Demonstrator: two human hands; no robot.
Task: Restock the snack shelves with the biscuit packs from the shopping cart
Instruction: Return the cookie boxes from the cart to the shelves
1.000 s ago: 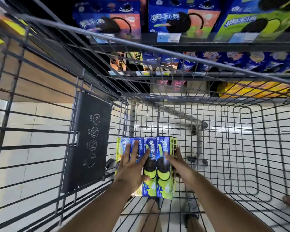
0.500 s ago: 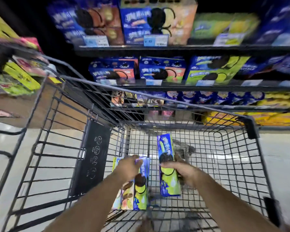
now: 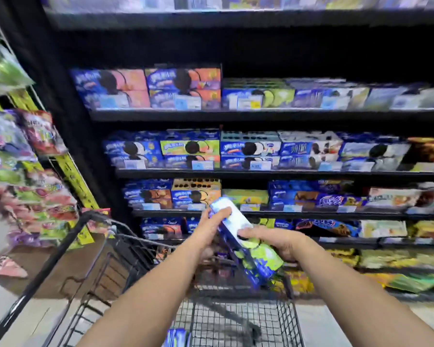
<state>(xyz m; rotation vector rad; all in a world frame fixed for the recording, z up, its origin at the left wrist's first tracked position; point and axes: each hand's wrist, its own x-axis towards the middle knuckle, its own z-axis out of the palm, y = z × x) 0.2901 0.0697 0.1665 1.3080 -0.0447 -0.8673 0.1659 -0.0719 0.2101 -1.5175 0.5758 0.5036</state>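
Head camera looks over the shopping cart (image 3: 60, 249) at dark snack shelves (image 3: 261, 115) standing just beyond its far end. Both hands hold one biscuit pack (image 3: 254, 256) in the air above the far half of the cart's basket, clear of the wire floor. The pack is long and narrow, blue with a lime-green lower part, and it tilts so that its upper end leans away from the cart toward the shelves. Glare whitens its top.

The left hand (image 3: 211, 229) grasps the pack's upper end, fingers curled over the front face. The right hand (image 3: 273, 240) grips the pack around its middle from the right side, fingers wrapped across the front. Both forearms reach forward over the cart's near end.

Down inside the cart, at its near end, the blue and green top of a second pack (image 3: 177, 338) shows at the bottom edge of the view.

Beyond the cart, the shelves carry rows of blue biscuit boxes (image 3: 186, 86) with price tags (image 3: 202, 165) along the shelf fronts. A green box (image 3: 246, 196) sits on the shelf just past the held pack's upper end. Left of the cart hang bright candy bags (image 3: 43, 131), blurred by motion.
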